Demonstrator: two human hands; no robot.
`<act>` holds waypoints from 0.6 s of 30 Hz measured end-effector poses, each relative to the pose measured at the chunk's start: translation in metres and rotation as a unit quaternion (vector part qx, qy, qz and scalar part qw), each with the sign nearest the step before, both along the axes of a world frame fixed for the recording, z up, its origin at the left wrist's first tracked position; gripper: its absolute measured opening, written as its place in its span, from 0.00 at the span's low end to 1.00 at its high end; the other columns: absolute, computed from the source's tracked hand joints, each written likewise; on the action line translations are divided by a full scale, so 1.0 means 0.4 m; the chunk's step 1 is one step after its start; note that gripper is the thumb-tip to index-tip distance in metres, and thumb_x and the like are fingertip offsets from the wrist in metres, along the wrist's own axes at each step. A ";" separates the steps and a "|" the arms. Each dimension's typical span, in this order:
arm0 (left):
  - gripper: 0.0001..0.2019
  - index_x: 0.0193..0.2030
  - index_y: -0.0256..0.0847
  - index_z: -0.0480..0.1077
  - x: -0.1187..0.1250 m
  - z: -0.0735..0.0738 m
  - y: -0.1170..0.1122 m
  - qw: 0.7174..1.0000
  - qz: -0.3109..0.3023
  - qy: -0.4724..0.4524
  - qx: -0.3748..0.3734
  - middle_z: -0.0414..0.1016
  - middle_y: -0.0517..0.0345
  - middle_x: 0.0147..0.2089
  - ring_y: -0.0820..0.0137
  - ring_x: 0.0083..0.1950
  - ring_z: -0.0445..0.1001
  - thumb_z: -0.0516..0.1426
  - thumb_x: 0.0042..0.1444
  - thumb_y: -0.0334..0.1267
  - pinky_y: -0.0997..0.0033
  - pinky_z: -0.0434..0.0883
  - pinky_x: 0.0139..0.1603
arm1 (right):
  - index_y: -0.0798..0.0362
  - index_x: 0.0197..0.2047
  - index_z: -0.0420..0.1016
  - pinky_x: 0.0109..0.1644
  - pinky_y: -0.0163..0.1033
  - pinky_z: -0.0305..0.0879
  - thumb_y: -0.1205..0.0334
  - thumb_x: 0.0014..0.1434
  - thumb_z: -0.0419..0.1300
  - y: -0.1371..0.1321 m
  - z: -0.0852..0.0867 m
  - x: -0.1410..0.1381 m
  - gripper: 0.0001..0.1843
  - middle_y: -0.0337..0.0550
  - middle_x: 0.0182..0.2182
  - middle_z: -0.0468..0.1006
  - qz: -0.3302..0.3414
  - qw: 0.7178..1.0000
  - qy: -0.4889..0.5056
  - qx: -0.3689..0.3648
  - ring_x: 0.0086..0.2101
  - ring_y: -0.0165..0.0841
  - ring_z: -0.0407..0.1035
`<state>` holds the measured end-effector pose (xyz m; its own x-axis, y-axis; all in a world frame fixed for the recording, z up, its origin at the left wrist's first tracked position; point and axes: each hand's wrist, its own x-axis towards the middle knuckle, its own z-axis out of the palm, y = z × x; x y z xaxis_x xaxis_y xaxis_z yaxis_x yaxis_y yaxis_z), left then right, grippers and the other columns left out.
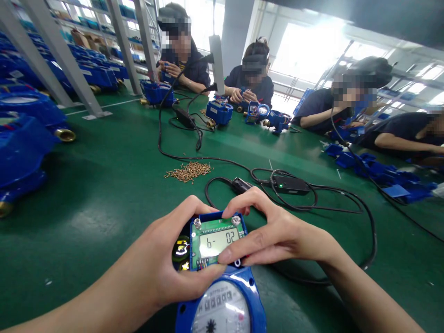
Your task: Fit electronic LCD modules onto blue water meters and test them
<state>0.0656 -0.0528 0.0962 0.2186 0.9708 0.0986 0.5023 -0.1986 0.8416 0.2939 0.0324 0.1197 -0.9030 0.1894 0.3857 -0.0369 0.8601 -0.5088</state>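
Directly in front of me is a blue water meter (256, 296) with a round white dial (222, 307). Above the dial sits a green circuit board (208, 225) in a blue housing, its small display (218, 241) lit with dark characters. My left hand (173, 259) wraps the housing's left side, the thumb along its lower edge. From the right, my right hand (274, 231) grips the same housing, with the thumb by the display's lower right corner and fingers over the top edge. A dark round part with yellow marks (181, 249) shows beside my left palm.
A heap of small brass screws (190, 171) lies on the green table (104, 185). Black cables and an adapter (290, 184) lie behind my right hand. Blue meters (24, 143) crowd the left, and blue plastic parts (378, 171) the right. Several co-workers (249, 76) sit across.
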 end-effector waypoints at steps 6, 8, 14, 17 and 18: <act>0.21 0.49 0.48 0.67 -0.005 0.001 0.001 1.000 -0.005 0.001 -0.014 0.79 0.59 0.47 0.57 0.49 0.78 0.64 0.49 0.44 0.63 0.75 0.41 | 0.51 0.49 0.82 0.61 0.44 0.59 0.58 0.62 0.65 0.007 -0.006 -0.006 0.13 0.47 0.50 0.70 0.014 1.000 -0.006 0.022 0.51 0.33 0.63; 0.20 0.48 0.48 0.67 -0.003 0.003 0.001 1.000 -0.003 -0.004 -0.012 0.79 0.59 0.46 0.57 0.49 0.78 0.64 0.49 0.44 0.63 0.75 0.41 | 0.50 0.50 0.81 0.63 0.45 0.57 0.58 0.63 0.64 0.009 -0.003 -0.008 0.13 0.48 0.52 0.70 0.020 0.999 -0.017 0.019 0.53 0.34 0.62; 0.21 0.48 0.49 0.65 -0.004 -0.003 -0.002 1.000 0.012 -0.002 -0.010 0.78 0.59 0.46 0.57 0.49 0.78 0.64 0.49 0.46 0.64 0.76 0.41 | 0.56 0.51 0.80 0.70 0.48 0.54 0.60 0.66 0.61 0.014 -0.003 -0.011 0.14 0.55 0.67 0.58 0.071 0.992 -0.024 -0.105 0.66 0.41 0.55; 0.23 0.51 0.51 0.65 -0.009 -0.011 -0.005 1.000 0.013 0.002 -0.011 0.78 0.58 0.47 0.55 0.50 0.77 0.64 0.49 0.48 0.64 0.77 0.40 | 0.60 0.52 0.79 0.67 0.45 0.60 0.62 0.65 0.61 0.016 -0.007 -0.013 0.15 0.58 0.68 0.56 0.092 0.980 -0.016 -0.173 0.65 0.41 0.58; 0.23 0.51 0.52 0.65 -0.011 -0.012 -0.005 1.000 0.011 0.001 -0.010 0.78 0.58 0.47 0.55 0.51 0.77 0.64 0.49 0.49 0.64 0.77 0.40 | 0.60 0.52 0.79 0.68 0.45 0.59 0.62 0.65 0.61 0.016 -0.007 -0.014 0.15 0.58 0.68 0.57 0.094 0.979 -0.015 -0.181 0.65 0.40 0.59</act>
